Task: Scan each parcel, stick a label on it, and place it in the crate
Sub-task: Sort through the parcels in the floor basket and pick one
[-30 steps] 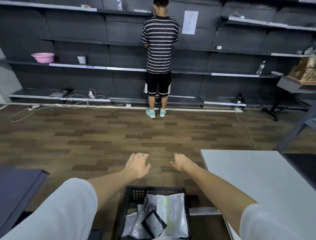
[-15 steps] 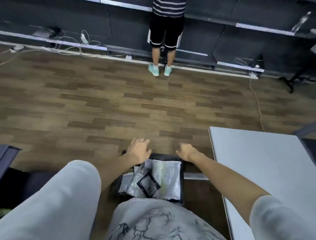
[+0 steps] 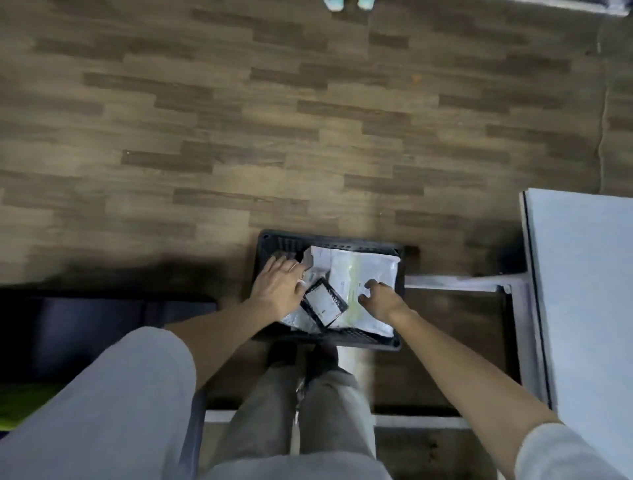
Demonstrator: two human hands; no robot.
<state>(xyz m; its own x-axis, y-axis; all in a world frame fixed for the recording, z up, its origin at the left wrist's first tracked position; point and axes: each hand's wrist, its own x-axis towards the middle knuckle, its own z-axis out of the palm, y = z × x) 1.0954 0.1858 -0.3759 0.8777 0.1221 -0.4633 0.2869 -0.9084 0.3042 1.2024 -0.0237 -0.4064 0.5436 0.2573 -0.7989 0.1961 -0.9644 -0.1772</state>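
A black plastic crate (image 3: 356,242) stands on the wood floor just in front of my feet. Inside lie several parcels: a large white mailer bag (image 3: 363,269), a small dark-edged pouch (image 3: 325,302) and a small white box (image 3: 318,257). My left hand (image 3: 279,287) reaches into the crate's left side with fingers spread, lying over the parcels beside the pouch. My right hand (image 3: 380,301) is over the large white bag, its loosely bent fingertips touching the bag's surface. Neither hand holds anything that I can see.
A white table (image 3: 582,291) stands at the right, with its grey frame bar (image 3: 455,287) running to the crate's right side. A dark flat surface (image 3: 102,325) lies at the left. Another person's shoes (image 3: 346,3) show at the top edge. A cable (image 3: 603,113) runs along the floor at right.
My head has tipped down from the shelves to the crate. Both hands have dropped from above the crate's far rim down onto the parcels inside it.
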